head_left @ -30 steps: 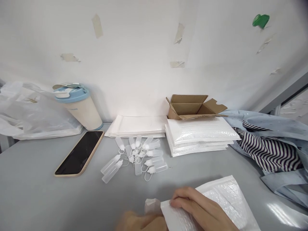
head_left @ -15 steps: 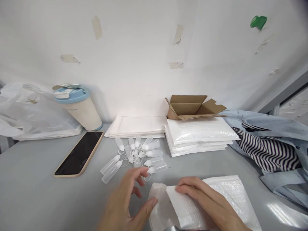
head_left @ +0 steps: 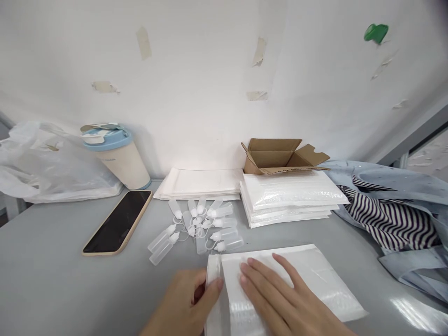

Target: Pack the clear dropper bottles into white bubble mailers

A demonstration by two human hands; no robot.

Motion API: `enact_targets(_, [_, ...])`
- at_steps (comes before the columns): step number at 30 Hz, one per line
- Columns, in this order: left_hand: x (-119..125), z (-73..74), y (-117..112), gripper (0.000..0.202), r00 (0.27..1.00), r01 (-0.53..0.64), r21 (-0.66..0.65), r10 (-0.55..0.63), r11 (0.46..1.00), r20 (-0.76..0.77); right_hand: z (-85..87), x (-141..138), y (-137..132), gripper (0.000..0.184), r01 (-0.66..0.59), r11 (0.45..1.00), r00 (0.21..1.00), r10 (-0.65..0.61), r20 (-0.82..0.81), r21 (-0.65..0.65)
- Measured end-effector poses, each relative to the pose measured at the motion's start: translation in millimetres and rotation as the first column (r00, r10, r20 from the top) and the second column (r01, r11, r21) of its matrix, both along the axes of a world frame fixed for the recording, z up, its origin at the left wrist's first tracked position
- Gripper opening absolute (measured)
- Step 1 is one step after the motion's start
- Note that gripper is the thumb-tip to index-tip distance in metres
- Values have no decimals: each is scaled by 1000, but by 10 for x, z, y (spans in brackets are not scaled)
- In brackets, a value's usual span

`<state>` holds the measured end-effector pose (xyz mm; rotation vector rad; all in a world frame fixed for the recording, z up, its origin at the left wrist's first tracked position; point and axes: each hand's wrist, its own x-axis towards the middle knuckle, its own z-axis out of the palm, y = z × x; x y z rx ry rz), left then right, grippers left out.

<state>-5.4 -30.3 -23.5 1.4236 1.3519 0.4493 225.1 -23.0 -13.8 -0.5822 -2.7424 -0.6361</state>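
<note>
A white bubble mailer (head_left: 315, 280) lies flat on the grey table (head_left: 52, 280) in front of me. My right hand (head_left: 280, 298) rests flat on it, fingers stretched out and pressing down. My left hand (head_left: 185, 303) is at the mailer's left end, its thumb and fingers pinching the folded flap (head_left: 213, 270). Just beyond the mailer lies a cluster of several small clear dropper bottles (head_left: 199, 226) with white caps.
A stack of bubble mailers (head_left: 290, 198) sits behind, with an open cardboard box (head_left: 280, 156) and a flat white pile (head_left: 203, 183) by the wall. A phone (head_left: 119, 221), a blue-lidded cup (head_left: 117, 156) and a plastic bag (head_left: 45, 163) are at left. Striped cloth (head_left: 388, 214) lies at right.
The mailer went from tilted to lying flat on the table. My right hand spread out flat over it. My left hand moved in from the bottles to the flap.
</note>
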Motion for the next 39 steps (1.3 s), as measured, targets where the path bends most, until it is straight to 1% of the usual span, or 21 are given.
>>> enact_targets(1, [9, 2, 1, 43, 1000, -7, 11, 7, 1000, 7, -56, -18, -12, 40, 3, 1000, 1000, -3, 6, 12])
enact_targets(2, [19, 4, -2, 43, 1000, -16, 23, 16, 1000, 16, -112, -37, -20, 40, 26, 999, 998, -24, -51, 25])
enact_targets(3, [28, 7, -9, 44, 1000, -23, 36, 23, 999, 20, -164, -54, -25, 38, 19, 1000, 999, -18, -41, 22])
enact_targets(5, [42, 17, -33, 45, 999, -35, 69, 34, 997, 16, -235, -78, -23, 35, 32, 999, 995, -30, -98, 18])
enact_targets(8, [47, 31, -76, 46, 999, -32, 162, 34, 986, -10, -257, -87, -11, 33, 47, 999, 993, -47, -110, -2])
enact_targets(10, [45, 28, -98, 46, 999, -1, 287, 13, 958, -40, -246, -84, -8, 34, 47, 999, 994, -48, -102, -14])
enact_targets(12, [41, 5, -108, 42, 995, 65, 451, -23, 890, -99, -242, -86, -12, 35, 43, 999, 995, -45, -89, -28])
enact_targets(14, [35, -34, -111, 33, 982, 163, 570, -78, 805, -171, -250, -94, -22, 35, 41, 998, 996, -45, -82, -41])
enact_targets(15, [31, -56, -112, 29, 974, 207, 596, -106, 776, -201, -255, -99, -29, 34, 44, 998, 995, -47, -86, -41])
enact_targets(17, [22, -95, -114, 24, 960, 269, 621, -154, 736, -233, -263, -105, -45, 34, 50, 998, 994, -53, -98, -33])
enact_targets(20, [9, -123, -113, 26, 949, 309, 700, -162, 644, -270, -253, -101, -68, 36, 29, 999, 992, -30, -122, -16])
enact_targets(24, [-8, -123, -81, 28, 921, 385, 799, -142, 463, -362, -230, -98, -88, 43, 12, 999, 975, -20, -220, -39])
enact_targets(26, [-19, -124, -57, 30, 911, 411, 840, -119, 355, -396, -229, -102, -95, 42, 15, 999, 971, -25, -240, -43])
enact_targets(28, [-29, -127, -44, 33, 885, 464, 850, -85, 252, -458, -236, -103, -102, 38, 7, 1000, 971, -13, -238, -26])
enact_targets(30, [-30, -131, -47, 35, 844, 533, 828, -44, 176, -534, -244, -98, -109, 34, -4, 1000, 972, 2, -236, -7])
enact_targets(31, [-26, -136, -54, 35, 827, 557, 815, -20, 157, -561, -245, -94, -111, 32, -9, 1000, 972, 8, -235, -4])
enact_targets(33, [-8, -153, -73, 35, 808, 580, 803, 25, 139, -588, -242, -87, -111, 30, -21, 1000, 973, 19, -231, -6])
enact_targets(36, [28, -182, -95, 34, 817, 563, 821, 82, 100, -570, -219, -85, -101, 32, -20, 999, 975, 13, -221, -27])
enact_targets(39, [43, -190, -101, 34, 839, 532, 844, 98, 64, -536, -179, -89, -99, 38, -27, 999, 971, 21, -239, -24])
